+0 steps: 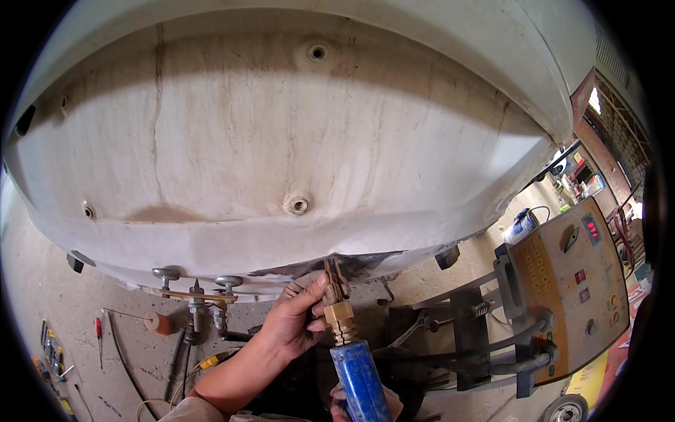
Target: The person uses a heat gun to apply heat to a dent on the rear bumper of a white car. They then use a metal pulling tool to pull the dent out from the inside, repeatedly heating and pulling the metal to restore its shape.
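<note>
In the head view, my left hand (299, 316) is closed around the copper-coloured forked tip (336, 280) of a spot-pulling tool with a brass fitting (339, 318) and a blue cylindrical body (357, 373). My right hand (337, 401), partly hidden behind the blue body at the lower edge, grips it. The tool's tip meets a dark, bare patch (278, 271) on the lower edge of a dirty white vehicle panel (232, 126), which has several round mounting holes.
At the right stands a control console (562, 281) with cables and an arm. Left of the hands are a clamp bar with round pads (198, 299), a red screwdriver (99, 337), a tool set (53, 341) and rods on the concrete floor (119, 281). A blue container (519, 226) stands behind the console.
</note>
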A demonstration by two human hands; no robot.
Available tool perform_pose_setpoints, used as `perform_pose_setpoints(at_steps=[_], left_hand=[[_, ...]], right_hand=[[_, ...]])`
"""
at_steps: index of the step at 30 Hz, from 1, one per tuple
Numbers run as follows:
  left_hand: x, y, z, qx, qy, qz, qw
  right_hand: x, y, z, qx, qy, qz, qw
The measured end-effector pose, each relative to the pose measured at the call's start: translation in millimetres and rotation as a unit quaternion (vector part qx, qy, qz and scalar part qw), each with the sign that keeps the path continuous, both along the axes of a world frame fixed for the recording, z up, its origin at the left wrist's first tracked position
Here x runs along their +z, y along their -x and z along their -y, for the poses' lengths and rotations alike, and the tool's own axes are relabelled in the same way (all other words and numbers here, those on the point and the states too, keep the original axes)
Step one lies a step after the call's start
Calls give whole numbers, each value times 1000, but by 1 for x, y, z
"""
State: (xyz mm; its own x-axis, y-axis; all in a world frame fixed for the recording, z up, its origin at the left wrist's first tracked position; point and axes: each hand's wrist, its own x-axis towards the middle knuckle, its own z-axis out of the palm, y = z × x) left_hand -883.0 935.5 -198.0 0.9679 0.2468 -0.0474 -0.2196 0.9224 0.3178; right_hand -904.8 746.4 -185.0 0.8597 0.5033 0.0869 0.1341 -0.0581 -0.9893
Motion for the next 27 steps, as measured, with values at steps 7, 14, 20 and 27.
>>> perform_pose_setpoints(at_steps=[7,14,20,27], left_hand=[[0,1,-1,-11,15,6,1000],[0,1,-2,-10,20,-1,1000],[-6,0,-2,-11,9,-6,1000],[-18,7,10,-63,60,-62,994]], right_hand=[[23,-9,2,-31,-144,-550,822],[12,-5,0,-65,-167,-507,843],[18,-4,-3,25,36,102,994],[1,10,29,-31,-157,-470,868]])
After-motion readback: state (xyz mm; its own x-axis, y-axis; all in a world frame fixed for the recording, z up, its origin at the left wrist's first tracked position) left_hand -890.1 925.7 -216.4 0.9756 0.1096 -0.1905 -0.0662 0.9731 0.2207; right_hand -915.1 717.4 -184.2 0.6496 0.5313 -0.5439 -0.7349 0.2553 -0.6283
